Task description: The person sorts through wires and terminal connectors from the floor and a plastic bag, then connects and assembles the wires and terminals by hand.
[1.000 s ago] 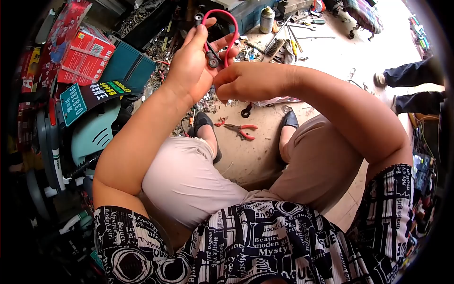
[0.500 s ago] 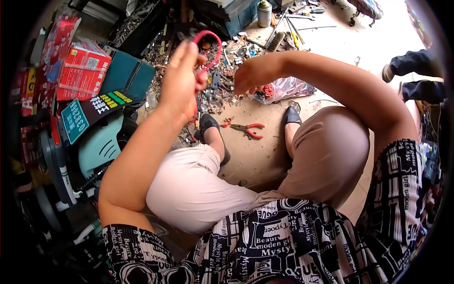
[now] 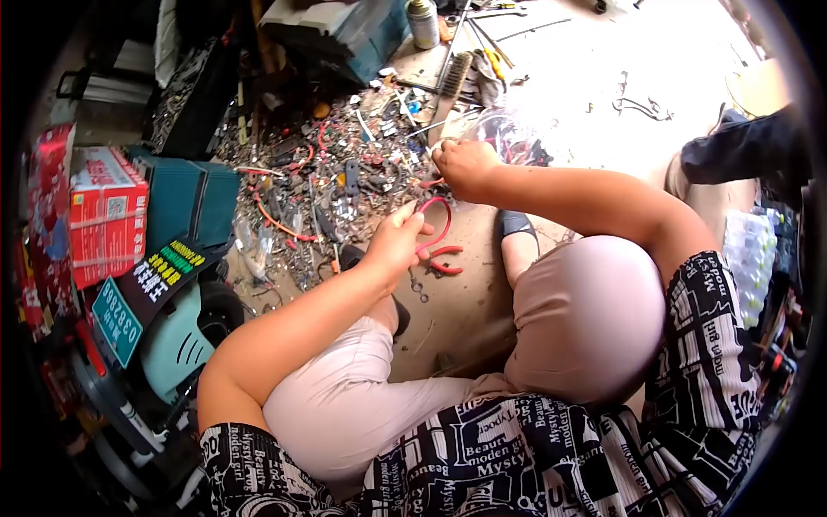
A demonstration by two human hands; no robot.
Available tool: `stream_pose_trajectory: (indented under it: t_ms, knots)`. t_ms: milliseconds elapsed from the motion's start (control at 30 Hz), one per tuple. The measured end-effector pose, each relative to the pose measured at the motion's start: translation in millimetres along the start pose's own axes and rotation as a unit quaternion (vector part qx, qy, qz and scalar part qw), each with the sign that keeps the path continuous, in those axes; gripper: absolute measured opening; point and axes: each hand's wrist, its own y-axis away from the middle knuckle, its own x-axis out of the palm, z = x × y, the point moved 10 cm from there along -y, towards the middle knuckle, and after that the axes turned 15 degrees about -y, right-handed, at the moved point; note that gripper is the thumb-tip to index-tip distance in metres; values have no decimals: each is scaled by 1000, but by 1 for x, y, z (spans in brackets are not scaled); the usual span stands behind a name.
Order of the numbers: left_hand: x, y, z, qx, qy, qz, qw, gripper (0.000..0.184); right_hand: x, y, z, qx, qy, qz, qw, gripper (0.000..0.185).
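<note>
My left hand (image 3: 398,246) is closed around a red cable (image 3: 449,219), which bends in a loop to the right of the fingers. Higher up and to the right, my right hand (image 3: 466,166) has its fingers curled together; what they hold, if anything, I cannot make out. Just beyond that hand lies a clear plastic bag (image 3: 519,138), its contents mostly washed out by glare. On the floor below the cable loop are red-handled pliers (image 3: 446,260), partly hidden by my left hand and the cable.
Scrap wire and small parts (image 3: 297,185) cover the floor ahead and left. A wire brush (image 3: 454,76) and a spray can (image 3: 422,23) lie beyond. To the left stand a red carton (image 3: 108,211) and a teal box (image 3: 194,198). Another person's leg (image 3: 736,151) is at right.
My left hand has come down and toward the pliers, carrying the red cable. My right hand sits a little lower, beside the bag. The head view has shifted.
</note>
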Motion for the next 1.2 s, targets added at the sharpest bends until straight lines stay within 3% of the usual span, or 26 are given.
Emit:
stream_pose_trajectory:
  t_ms: [100,233,400,567,633,667,800,933,967,1067,1100,1200]
  knots:
    - [11,-18,0,6,-40,18,999,53,-10,5,-22,59,-44,7,997,38]
    - [15,-42,-2,19,-90,19,996,45,-16,-2,-43,74,-157,-57,983,31]
    - [13,-90,2,51,-223,-51,972,40,-14,0,-43,-21,-292,-108,950,24]
    - [26,-106,-9,90,-290,-16,953,32,-30,15,-30,-84,-343,-128,927,19]
    - [53,-97,-30,201,-401,62,891,31,-28,13,-28,-85,-357,-99,925,20]
    - [58,-95,-39,245,-404,46,880,30,-27,12,-31,-83,-364,-114,921,19]
    - [67,-100,-41,246,-550,53,797,28,-12,1,-48,-55,-433,-126,891,22]
    - [55,-104,-61,192,-514,17,836,24,-5,10,-65,12,-514,-150,845,19]
    - [60,-109,-58,199,-517,22,832,24,-6,9,-67,19,-503,-139,853,20]
    - [55,-136,-57,268,-435,-116,852,17,-13,8,-79,0,-459,-192,867,13]
    - [57,-161,-36,269,-374,-111,880,19,-6,5,-86,21,-472,-196,859,12]
    - [73,-166,-46,293,-392,-125,863,19,-9,19,-83,8,-480,-214,851,13]
